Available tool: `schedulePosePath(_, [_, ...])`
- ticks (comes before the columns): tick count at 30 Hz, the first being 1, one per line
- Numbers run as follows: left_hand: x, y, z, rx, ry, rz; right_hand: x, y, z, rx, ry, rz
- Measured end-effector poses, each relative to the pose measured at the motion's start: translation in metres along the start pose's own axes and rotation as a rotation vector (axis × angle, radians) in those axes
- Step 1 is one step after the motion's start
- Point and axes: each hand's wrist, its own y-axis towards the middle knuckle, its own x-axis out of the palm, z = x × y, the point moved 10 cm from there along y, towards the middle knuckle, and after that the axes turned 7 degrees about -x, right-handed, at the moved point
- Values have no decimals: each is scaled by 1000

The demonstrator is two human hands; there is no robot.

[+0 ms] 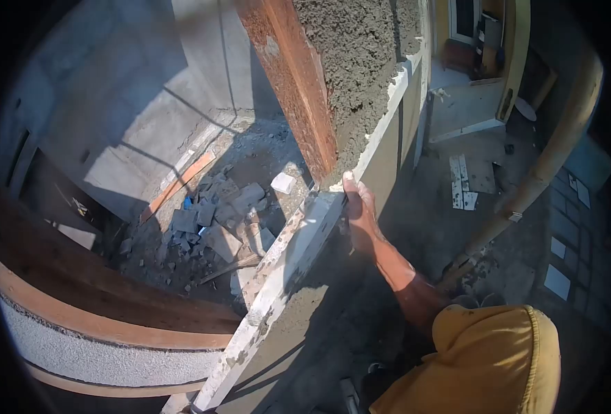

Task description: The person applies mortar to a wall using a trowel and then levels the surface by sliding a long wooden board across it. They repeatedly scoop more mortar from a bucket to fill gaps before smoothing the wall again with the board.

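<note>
My right hand (362,210) grips the edge of a long white straight board (305,231), with the thumb on its upper edge. The other fingers are mostly hidden. Mortar splashes mark the board, which runs slantwise along the wall's edge. Just beyond the thumb, rough wet mortar (360,76) fills the strip between the board and a reddish-brown wooden frame post (295,90). The lower end of the post stands close to my fingertips. A yellow sleeve (478,359) shows at the lower right. My left hand is out of view.
Past the opening, rubble and broken tiles (215,214) litter the floor beside a loose wooden plank (178,186). A curved wooden sill (112,321) lies at lower left. On the right, a bamboo pole (547,162) slants across, with white tile pieces (460,183) on the ground.
</note>
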Motion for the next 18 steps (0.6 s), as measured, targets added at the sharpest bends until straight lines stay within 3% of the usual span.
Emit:
schedulePosePath(4, [12,-17,54,99,37,-11,14,4,-45,31,-31,-76])
schedulePosePath(7, [10,-21,89,156,43,-6,30,50,-94,-163,93,-40])
schedulePosePath(9, [11,-23,107,197,52,-11,30,59,-121,-138,40,-45])
schedulePosePath(18, [25,-30,142,295,79,-56,29,71,-125,-175,-9,41])
